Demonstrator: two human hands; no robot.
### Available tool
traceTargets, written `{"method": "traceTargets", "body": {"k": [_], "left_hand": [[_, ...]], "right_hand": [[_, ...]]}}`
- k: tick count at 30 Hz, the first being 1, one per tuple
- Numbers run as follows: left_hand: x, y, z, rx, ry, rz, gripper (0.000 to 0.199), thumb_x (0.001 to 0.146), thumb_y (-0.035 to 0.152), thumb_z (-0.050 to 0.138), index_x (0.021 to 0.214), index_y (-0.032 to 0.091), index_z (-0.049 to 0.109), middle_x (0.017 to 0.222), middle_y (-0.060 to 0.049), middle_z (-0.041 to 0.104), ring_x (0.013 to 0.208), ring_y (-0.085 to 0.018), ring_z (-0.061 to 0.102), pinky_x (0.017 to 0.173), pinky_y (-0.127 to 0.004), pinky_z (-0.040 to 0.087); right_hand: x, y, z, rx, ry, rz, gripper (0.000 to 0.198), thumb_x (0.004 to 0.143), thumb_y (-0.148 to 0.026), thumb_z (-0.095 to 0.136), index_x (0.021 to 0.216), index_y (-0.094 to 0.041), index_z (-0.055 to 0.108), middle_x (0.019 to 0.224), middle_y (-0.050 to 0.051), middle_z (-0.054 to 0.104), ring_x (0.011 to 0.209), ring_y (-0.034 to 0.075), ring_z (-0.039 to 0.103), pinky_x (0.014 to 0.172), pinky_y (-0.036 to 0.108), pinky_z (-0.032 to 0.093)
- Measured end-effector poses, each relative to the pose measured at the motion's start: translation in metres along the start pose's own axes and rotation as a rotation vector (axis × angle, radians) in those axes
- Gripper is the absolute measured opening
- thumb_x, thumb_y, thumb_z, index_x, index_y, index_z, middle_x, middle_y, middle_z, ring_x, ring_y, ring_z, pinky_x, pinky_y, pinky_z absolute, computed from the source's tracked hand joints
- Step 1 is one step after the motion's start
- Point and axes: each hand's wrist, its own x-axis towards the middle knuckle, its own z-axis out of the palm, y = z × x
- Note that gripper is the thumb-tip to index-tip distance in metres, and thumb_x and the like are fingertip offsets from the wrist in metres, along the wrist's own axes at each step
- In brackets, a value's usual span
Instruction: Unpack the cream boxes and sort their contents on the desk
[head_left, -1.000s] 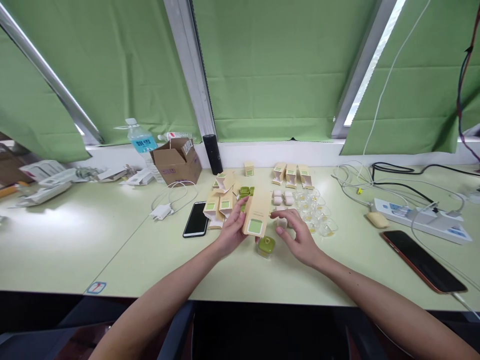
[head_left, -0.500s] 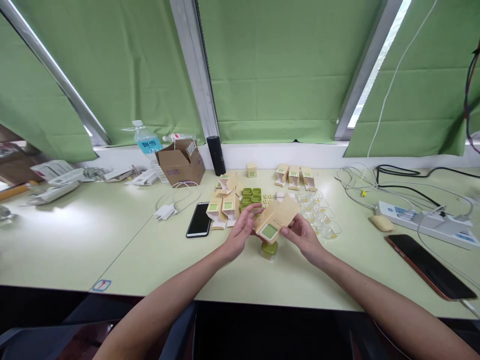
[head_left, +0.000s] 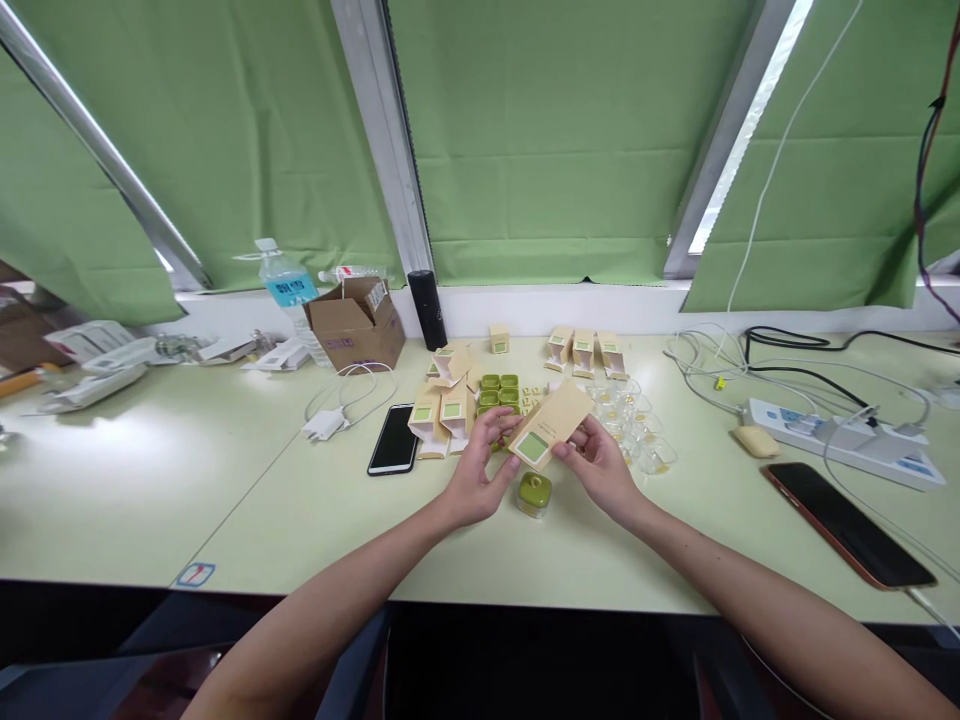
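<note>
A small tan cardboard box [head_left: 553, 420] with a green square on its face is held up between both hands, tilted. My left hand [head_left: 478, 478] grips its left edge with thumb and fingers. On the other side, my right hand [head_left: 606, 470] pinches the right edge. Just below the carton stands a small clear jar with a green lid [head_left: 534, 492], which neither hand touches. Behind the hands are several green lids [head_left: 499, 388], partly hidden, and small yellowish pieces [head_left: 529, 394]. Clear cups [head_left: 646, 440] lie in a group beyond my right hand.
Several open tan boxes [head_left: 442, 412] lie left of the lids, near a phone [head_left: 392, 440]. More cartons [head_left: 584, 352] stand at the back. To the right are a power strip [head_left: 847, 442], cables and another phone [head_left: 847, 525]. A brown carton [head_left: 355, 328] sits back left.
The held box has tilted, and its upper end now looks flatter. The green-lidded jar beneath it shows more fully. Both hands keep their hold, and the view has shifted slightly.
</note>
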Motion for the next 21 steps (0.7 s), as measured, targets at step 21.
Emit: {"method": "traceTargets", "body": {"k": [21], "left_hand": [[-0.001,-0.006,-0.001,-0.185,-0.081,-0.027,0.062,0.084,0.01,0.061,0.138,0.028,0.037,0.143,-0.01,0.05,0.132,-0.025,0.048,0.114,-0.045,0.036]], "right_hand": [[0.004,-0.01,-0.004,0.061,0.059,0.139,0.054,0.075,-0.064,0.08,0.107,-0.026,0.06,0.092,0.006,0.078,0.091,0.025,0.074,0.091,0.042,0.056]]}}
